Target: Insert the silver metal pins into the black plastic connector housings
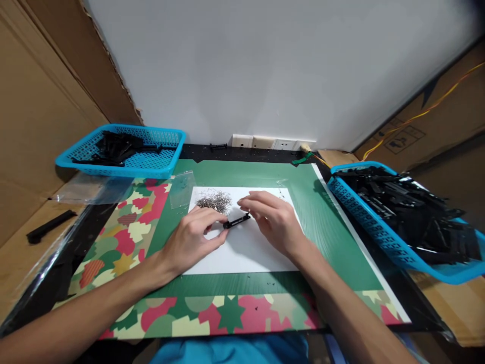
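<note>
Head view: 1 black part held over white paper.
Left hand pinches the part's left end; right hand curls by the other end, whether it grips anything I cannot tell. A pile of metal pieces lies on the paper beyond.

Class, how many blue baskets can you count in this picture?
2. One blue basket sits at the back left; the second basket, heaped with black parts, is at the right edge.
</note>
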Available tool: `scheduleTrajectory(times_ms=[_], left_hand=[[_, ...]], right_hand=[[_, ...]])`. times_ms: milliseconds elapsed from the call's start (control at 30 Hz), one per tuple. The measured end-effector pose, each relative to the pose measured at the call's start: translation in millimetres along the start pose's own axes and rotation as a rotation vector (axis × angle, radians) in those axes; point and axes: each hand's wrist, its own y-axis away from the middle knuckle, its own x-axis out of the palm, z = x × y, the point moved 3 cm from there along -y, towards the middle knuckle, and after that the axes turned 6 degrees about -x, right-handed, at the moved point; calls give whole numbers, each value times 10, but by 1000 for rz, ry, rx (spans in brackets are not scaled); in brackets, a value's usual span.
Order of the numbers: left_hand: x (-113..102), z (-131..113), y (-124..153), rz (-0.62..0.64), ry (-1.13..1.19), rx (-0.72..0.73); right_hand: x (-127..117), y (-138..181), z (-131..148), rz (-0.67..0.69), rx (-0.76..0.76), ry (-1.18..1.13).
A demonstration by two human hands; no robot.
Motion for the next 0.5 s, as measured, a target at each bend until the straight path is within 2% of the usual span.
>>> scheduleTrajectory(times_ms=[100,200,333,500], left_hand=[[-12,-39,1,-7,-5,35],[-12,-49,2,2,-9,38],[13,-19,11,26,-21,43],[23,0,25,12,-20,68]], right_hand=[[33,-16,25,-127,235,-270],[125,-37,62,-95,381,-450],[216,-23,58,-42,444,-460],[263,19,43,-21,414,-399]])
